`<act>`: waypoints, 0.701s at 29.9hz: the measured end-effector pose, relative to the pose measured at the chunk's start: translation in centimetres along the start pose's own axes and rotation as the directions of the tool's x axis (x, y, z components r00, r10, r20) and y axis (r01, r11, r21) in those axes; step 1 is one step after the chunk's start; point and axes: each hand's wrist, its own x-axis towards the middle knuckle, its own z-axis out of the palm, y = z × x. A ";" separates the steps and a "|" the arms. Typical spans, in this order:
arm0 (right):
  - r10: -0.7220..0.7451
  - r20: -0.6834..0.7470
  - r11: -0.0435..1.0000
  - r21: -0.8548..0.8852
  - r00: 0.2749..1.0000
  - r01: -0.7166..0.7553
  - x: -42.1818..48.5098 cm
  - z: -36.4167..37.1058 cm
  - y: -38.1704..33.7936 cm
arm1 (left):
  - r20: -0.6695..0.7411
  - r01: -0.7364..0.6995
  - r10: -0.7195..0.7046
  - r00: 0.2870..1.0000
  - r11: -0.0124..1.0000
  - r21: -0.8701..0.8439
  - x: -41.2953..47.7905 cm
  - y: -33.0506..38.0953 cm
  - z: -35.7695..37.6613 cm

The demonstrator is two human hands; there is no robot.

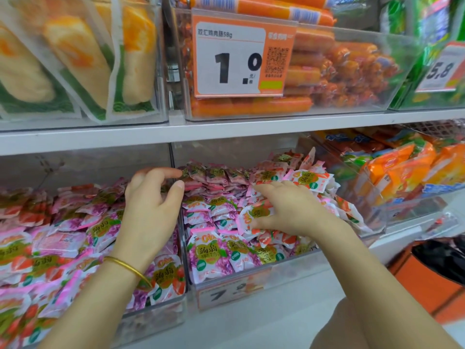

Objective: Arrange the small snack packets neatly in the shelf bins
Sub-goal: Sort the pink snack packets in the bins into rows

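White metal shelf [226, 132] runs just above both hands, and below it clear plastic bins [276, 263] stand side by side, each heaped almost to the rim. Filling them are the snack packets [216, 250]: small glossy pillow sachets with crimped pink or white edges. Some are printed with purple grapes, others with red-orange fruit, and each carries a round green-and-gold label. Ahead of the fingertips they stand in tidy rows on edge; under the palms and nearer the wrists they lie loose and overlapping.

The left hand [151, 205] hovers over the wall between two bins, its fingers loosely curved. Thumb and forefinger are apart and seem to hold nothing, though the forefinger's tip may brush a packet. The right hand [289, 210] is down in the bin beside it, fingers curled over and thumb tucked beneath one orange-and-white packet [254, 214], pinching it against the pile. A thin gold bangle [128, 268] circles the left wrist.
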 end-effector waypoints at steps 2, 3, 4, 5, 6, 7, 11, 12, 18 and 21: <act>0.013 0.000 1.000 -0.005 1.000 -0.013 0.1 -0.2 -0.1 | 0.004 0.000 0.000 1.000 1.000 0.001 -0.1 0.0 0.0; 0.021 0.010 0.999 -0.024 1.000 -0.021 0.3 -0.3 -0.2 | 0.004 0.002 -0.002 1.000 1.000 -0.001 -0.1 -0.1 0.0; 0.031 0.022 0.999 -0.042 0.999 -0.030 0.5 -0.4 -0.3 | 0.005 0.005 -0.005 1.000 1.000 -0.003 -0.1 0.0 0.1; 0.042 0.033 0.998 -0.051 0.999 -0.040 0.7 -0.4 -0.5 | 0.005 0.006 -0.006 1.000 1.000 -0.004 -0.1 0.0 0.2; 0.046 0.040 0.997 -0.055 0.998 -0.044 0.8 -0.5 -0.6 | 0.006 0.004 -0.004 1.000 1.000 -0.004 -0.1 0.1 0.3; 0.044 0.047 0.997 -0.059 0.998 -0.041 0.9 -0.5 -0.7 | 0.007 0.002 -0.002 1.000 1.000 -0.006 -0.1 0.2 0.3; 0.003 0.067 0.998 -0.055 0.998 0.001 0.9 -0.5 -0.8 | 0.015 0.011 -0.011 1.000 1.000 -0.024 -0.4 0.5 0.4; 0.000 0.057 0.999 -0.044 0.998 0.003 0.9 -0.5 -0.9 | 0.015 0.013 -0.012 1.000 1.000 -0.028 -0.4 0.5 0.4; 0.000 -0.132 1.000 -0.012 0.991 -0.002 0.6 -0.4 -1.1 | 0.020 0.005 -0.004 1.000 1.000 -0.024 -0.6 0.5 0.1; -0.007 -0.234 1.000 0.018 0.972 0.012 0.2 -0.4 -1.1 | 0.017 -0.005 0.005 1.000 1.000 -0.016 -0.7 0.6 0.0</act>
